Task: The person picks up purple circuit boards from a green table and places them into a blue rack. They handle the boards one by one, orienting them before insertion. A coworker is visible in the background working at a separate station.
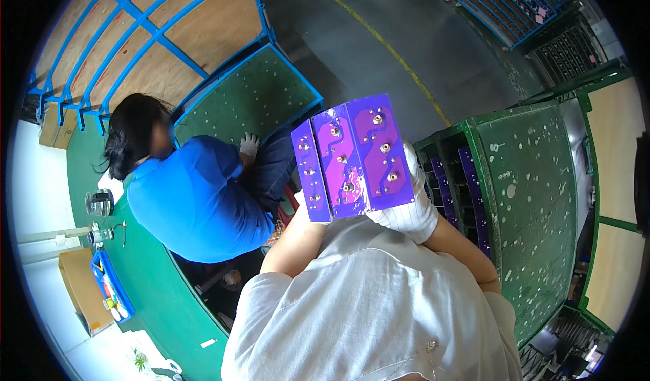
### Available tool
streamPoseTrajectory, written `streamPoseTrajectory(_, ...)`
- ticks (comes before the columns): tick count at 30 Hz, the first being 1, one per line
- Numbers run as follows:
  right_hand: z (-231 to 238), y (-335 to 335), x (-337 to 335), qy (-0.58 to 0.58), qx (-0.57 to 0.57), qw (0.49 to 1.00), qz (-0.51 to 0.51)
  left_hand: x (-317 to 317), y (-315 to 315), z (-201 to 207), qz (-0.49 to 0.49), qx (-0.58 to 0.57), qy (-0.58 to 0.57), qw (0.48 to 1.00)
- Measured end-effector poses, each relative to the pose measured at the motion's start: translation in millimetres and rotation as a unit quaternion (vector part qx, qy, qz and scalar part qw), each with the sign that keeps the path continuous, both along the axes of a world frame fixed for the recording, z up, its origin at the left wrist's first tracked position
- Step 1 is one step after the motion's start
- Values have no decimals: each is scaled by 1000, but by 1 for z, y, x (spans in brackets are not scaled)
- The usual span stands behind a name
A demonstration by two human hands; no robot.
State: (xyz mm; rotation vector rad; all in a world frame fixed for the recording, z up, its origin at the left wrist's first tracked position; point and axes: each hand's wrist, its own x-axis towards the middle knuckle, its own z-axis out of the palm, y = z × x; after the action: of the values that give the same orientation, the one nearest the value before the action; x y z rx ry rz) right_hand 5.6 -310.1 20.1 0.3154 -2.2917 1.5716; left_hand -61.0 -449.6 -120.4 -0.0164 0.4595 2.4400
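Three flat purple plates [352, 156] with small round metal studs are held side by side, raised in front of me. My right hand [413, 208], in a white glove, grips them from below and behind on the right side. My left hand [313, 217] is almost fully hidden behind the left plate; only the wrist and a bit of white glove show beneath it. More purple plates [467, 178] stand in the slots of a green rack [535, 198] just right of my right hand.
A person in a blue shirt [196, 198] sits at my left beside a green workbench [152, 279], one gloved hand on a blue-framed green panel [250, 97]. Blue-framed wooden panels [135, 36] lie beyond. A grey floor with a yellow line [379, 39] runs ahead.
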Motion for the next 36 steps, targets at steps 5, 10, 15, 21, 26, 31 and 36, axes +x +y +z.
streamPoseTrajectory(5,3,1,1,-32,-20,999,16,1,-1,0,2,7,0,1000)
streamPoseTrajectory(10,10,-6,-4,-87,-108,990,10,-2,-7,1,0,14,0,1000)
streamPoseTrajectory(15,-16,5,-4,-14,64,998,9,-2,-18,5,4,30,-3,1000)
streamPoseTrajectory(21,-32,-1,-5,-118,-370,915,112,-1,-32,14,8,53,1,999)
streamPoseTrajectory(26,-47,0,-8,-86,-303,943,104,-4,-42,28,-14,103,1,995)
streamPoseTrajectory(31,-88,6,-6,-153,-424,890,67,-2,-32,120,-54,161,-148,974)
streamPoseTrajectory(36,-74,8,-4,-138,-491,857,72,-7,-17,125,-55,186,-129,972)
